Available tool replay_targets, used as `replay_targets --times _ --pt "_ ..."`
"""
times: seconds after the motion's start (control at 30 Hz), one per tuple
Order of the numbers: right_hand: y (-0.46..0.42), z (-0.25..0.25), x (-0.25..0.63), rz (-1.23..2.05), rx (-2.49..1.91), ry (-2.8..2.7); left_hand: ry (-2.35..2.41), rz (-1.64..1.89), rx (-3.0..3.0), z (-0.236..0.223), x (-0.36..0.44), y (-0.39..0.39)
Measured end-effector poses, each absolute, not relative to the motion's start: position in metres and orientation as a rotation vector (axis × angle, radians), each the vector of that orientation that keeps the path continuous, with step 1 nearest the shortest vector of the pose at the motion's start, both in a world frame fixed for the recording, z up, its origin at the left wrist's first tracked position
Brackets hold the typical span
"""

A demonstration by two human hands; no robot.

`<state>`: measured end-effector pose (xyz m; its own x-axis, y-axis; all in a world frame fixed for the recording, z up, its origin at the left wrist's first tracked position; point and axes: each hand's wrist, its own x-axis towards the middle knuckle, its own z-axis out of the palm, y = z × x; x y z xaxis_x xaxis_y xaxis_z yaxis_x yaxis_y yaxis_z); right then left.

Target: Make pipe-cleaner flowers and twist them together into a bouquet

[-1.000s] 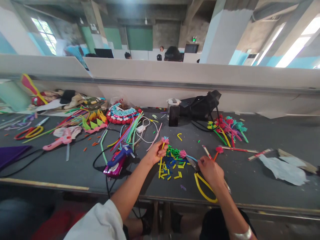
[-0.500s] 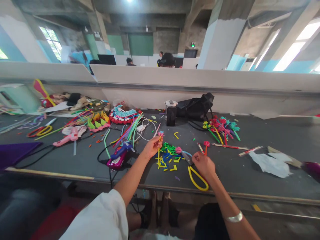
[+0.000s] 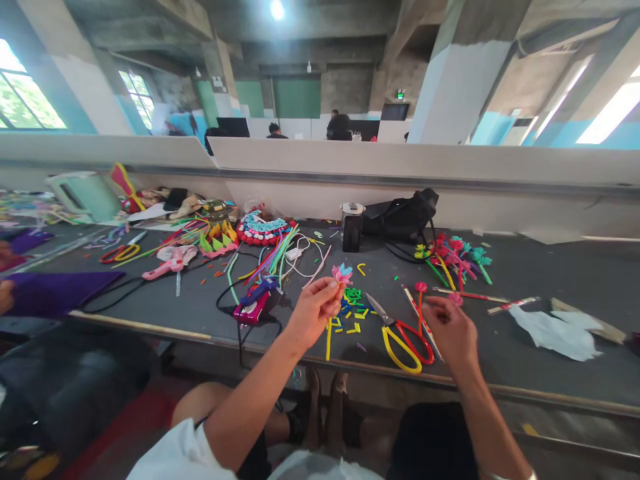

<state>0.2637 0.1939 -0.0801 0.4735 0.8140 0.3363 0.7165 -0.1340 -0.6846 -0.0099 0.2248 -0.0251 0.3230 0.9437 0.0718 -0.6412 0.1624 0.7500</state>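
Note:
My left hand (image 3: 316, 308) pinches a craft flower (image 3: 343, 273) with pink and light-blue petals. Its yellow stem (image 3: 329, 340) hangs below the fingers. At the right, my right hand (image 3: 451, 330) has its fingers closed, and a pink flower head (image 3: 455, 299) shows just beyond the knuckles; its stem is hidden. Close to those fingertips, a red flower (image 3: 421, 287) on an orange-red stem stands out. Scissors (image 3: 400, 337) with one yellow and one red handle lie between my hands, blades toward the back. Small green, blue and yellow cut pieces (image 3: 354, 297) are scattered beside my left hand.
A bunch of colourful flowers (image 3: 453, 257) lies at the right, near white paper (image 3: 553, 331). Behind stand a tumbler (image 3: 351, 217) and a black bag (image 3: 405, 217). Glue guns (image 3: 173, 260), cords and pipe cleaners (image 3: 275, 253) cover the left. A person's hand (image 3: 6, 297) touches purple felt (image 3: 55, 291).
My right hand has moved right with the pink flower, uncovering the scissors. My left hand has come nearer with its flower. The view has turned left, bringing another person's hand into sight.

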Motion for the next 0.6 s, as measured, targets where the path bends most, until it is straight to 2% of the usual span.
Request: replay_targets --times 0.07,0.17,0.27,0.4,0.6 --pt "0.179 -0.064 0.231 0.192 -1.724 -1.341 0.487 1.175 0.775 -0.022 -0.004 0.207" --pt "0.154 -0.039 0.184 0.313 -1.256 -1.401 0.528 1.165 0.738 -0.022 0.003 0.186" --pt "0.135 -0.02 0.156 0.299 -1.068 -1.482 0.544 1.148 0.701 -0.023 0.006 0.171" --pt "0.125 -0.015 0.146 0.23 -1.033 -1.517 0.548 1.133 0.613 -0.022 0.007 0.153" --pt "0.109 -0.027 0.141 0.321 -1.022 -1.523 0.528 1.095 0.61 -0.027 0.008 0.123"
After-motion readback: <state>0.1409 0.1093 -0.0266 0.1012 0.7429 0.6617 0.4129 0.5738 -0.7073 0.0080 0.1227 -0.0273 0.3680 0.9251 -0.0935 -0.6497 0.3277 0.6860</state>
